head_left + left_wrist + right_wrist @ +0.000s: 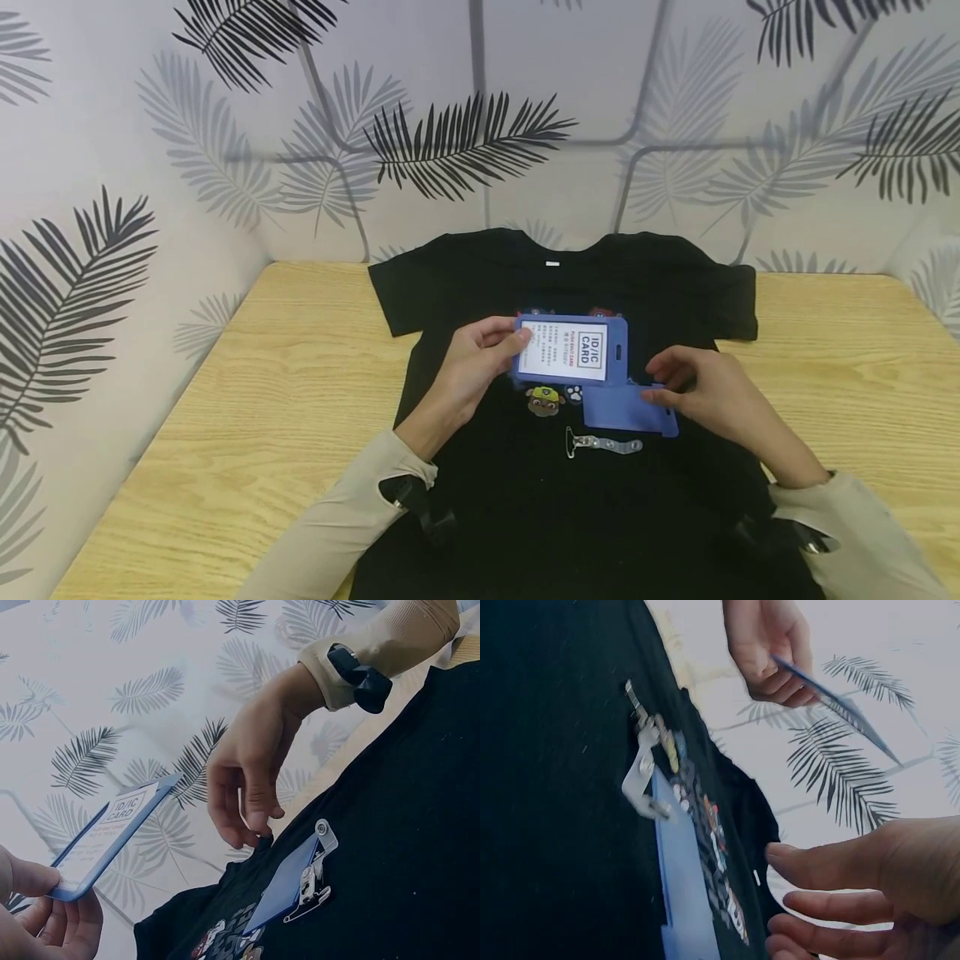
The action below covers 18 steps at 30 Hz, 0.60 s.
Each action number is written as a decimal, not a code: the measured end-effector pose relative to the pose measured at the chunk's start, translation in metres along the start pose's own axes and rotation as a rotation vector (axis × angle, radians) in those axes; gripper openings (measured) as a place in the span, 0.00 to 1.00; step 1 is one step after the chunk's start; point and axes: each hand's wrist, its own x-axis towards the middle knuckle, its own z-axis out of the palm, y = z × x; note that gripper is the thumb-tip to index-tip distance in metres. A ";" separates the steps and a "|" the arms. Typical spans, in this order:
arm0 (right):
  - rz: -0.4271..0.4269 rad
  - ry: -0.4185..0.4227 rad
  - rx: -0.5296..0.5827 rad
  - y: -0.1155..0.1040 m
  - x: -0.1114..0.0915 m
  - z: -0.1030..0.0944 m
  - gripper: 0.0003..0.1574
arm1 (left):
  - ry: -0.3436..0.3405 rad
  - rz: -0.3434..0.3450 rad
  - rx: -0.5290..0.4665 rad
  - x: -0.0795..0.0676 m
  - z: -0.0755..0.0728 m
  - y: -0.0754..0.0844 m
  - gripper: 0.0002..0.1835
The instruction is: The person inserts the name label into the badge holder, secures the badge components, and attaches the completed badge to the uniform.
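My left hand [476,362] pinches one end of a blue badge holder [617,329], thumb on its front and fingers behind. A white ID/IC card insert [562,350] shows in its frame. In the left wrist view the badge holder is raised above the shirt. A flat blue cover piece [618,410] lies on the black T-shirt [525,508], below and right of the holder. Over it hovers my right hand [708,387], fingers loosely curved and holding nothing; the right wrist view shows them apart from the cover. A badge clip [603,444] with a clear strap lies near the cover.
The T-shirt is spread across a wooden table [247,400], cartoon print [545,402] facing up. Behind the table rises a pale wall covering [420,75] with dark leaf patterns. Both sleeved wrists wear black camera mounts [423,504].
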 end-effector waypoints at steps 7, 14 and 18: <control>0.024 -0.118 -0.064 0.012 0.003 0.002 0.32 | -0.003 0.006 -0.010 0.000 0.000 0.000 0.17; 0.049 -0.185 -0.073 0.020 0.004 0.002 0.39 | -0.003 0.002 0.001 0.000 -0.001 0.000 0.18; 0.069 -0.207 -0.078 0.023 0.005 0.002 0.42 | -0.008 0.003 0.008 0.000 -0.001 -0.001 0.18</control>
